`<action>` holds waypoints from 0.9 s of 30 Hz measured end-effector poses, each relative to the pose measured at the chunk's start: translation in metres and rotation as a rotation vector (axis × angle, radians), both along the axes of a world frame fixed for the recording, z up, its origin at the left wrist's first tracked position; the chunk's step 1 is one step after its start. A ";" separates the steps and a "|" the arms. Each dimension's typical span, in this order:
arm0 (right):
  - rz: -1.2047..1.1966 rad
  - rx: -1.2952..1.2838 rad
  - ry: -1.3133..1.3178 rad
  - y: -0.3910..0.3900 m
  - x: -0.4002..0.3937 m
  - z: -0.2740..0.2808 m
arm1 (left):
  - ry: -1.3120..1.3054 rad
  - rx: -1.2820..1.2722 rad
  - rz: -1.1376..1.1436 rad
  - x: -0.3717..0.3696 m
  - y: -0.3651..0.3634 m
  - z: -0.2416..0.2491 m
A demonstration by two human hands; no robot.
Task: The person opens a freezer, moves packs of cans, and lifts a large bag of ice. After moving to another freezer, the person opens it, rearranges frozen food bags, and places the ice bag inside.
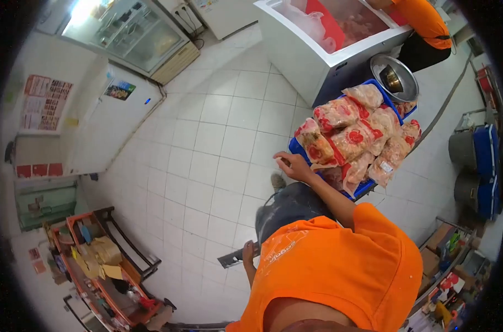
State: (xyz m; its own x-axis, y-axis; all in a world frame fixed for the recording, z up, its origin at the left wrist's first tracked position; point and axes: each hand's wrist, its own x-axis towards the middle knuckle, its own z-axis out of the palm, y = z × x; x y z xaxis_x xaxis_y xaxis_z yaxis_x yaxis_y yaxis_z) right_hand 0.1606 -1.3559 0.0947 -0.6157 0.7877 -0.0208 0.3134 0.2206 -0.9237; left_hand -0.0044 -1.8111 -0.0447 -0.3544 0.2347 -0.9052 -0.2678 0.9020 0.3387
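Observation:
My left hand [249, 252] hangs low beside my leg, closed on a dark, flat rectangular blade-like thing [229, 258] with a lighter strip along it. Loosely curled, with a gap between thumb and fingers, my right hand [297, 167] is held at the near left corner of a blue crate [297, 148]; nothing shows in it. Clear bags of pale, pinkish raw meat [351, 138] with red printing are heaped above the crate's rim. Behind the heap stands a round metal bowl [409, 83] with a dark, brassy container [392, 80] inside.
A white chest freezer [295, 55] stands open past the crate, with a person in an orange shirt [423, 22] leaning at it. Tiled floor [207, 155] stretches to my left. A cluttered orange rack [91, 271], a glass-door fridge [135, 33] and blue-lidded bins [486, 166] line the room.

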 end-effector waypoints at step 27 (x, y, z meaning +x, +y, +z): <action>-0.975 -0.129 0.016 0.233 -0.043 -0.025 | 0.237 0.324 -0.414 -0.416 0.619 0.030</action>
